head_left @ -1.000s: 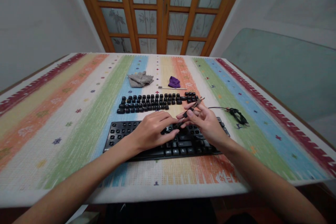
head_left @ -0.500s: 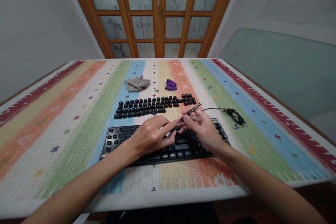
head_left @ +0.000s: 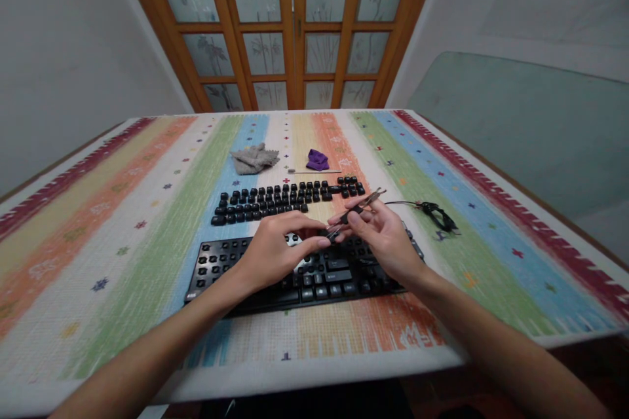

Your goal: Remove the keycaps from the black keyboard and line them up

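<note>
A keycap puller [head_left: 354, 211] with a black middle and thin metal prongs is gripped in my right hand [head_left: 388, 242], its pronged end pointing up and to the right. My left hand [head_left: 272, 249] pinches a small dark piece that looks like a keycap [head_left: 332, 233], at the puller's lower end. Both hands meet above a black keyboard [head_left: 289, 298], which they partly cover. On its left side the keyboard shows bare key posts; keys still sit on its lower middle and right.
Behind the keyboard, loose black keycaps [head_left: 263, 201] lie in rows. Farther back are a grey cloth [head_left: 254, 158], a purple cloth [head_left: 317, 160] and a thin brush [head_left: 314, 171]. A coiled black cable [head_left: 437, 216] lies at the right on the striped tablecloth [head_left: 147, 262].
My left hand has drawn slightly left and up, its fingers now pinched at the puller's lower end. The puller is still in my right hand. The view has shifted slightly.
</note>
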Available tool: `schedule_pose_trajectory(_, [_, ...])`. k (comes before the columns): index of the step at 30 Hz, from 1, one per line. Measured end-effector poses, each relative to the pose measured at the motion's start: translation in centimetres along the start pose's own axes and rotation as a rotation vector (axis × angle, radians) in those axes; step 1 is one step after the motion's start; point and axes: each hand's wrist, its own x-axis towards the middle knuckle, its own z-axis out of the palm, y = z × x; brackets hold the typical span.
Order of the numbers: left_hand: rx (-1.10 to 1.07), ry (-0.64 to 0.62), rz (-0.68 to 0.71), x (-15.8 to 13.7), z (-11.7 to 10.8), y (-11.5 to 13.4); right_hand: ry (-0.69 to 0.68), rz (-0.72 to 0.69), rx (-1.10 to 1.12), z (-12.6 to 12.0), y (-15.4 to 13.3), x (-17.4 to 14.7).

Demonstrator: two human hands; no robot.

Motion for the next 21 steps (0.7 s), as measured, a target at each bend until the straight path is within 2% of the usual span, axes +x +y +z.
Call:
schedule_pose_trajectory(4, [-0.037,-0.095,-0.07,0.3,-0.5,0.2,-0.035,-0.049,-0.059,0.1,-0.5,-0.2])
schedule_pose_trajectory(8, [0.015,-0.128,-0.043,0.2,-0.6,0.1,-0.037,-0.092,-0.103,0.3,-0.5,-0.5])
schedule_pose_trajectory(15, [0.028,-0.115,-0.075,0.3,0.3,-0.8,-0.054,0.021,-0.083,-0.2,0.3,0.1])
schedule_pose_trajectory(21, [0.019,-0.129,-0.021,0.7,0.1,-1.1,-0.062,0.023,-0.105,-0.2,0.3,0.2])
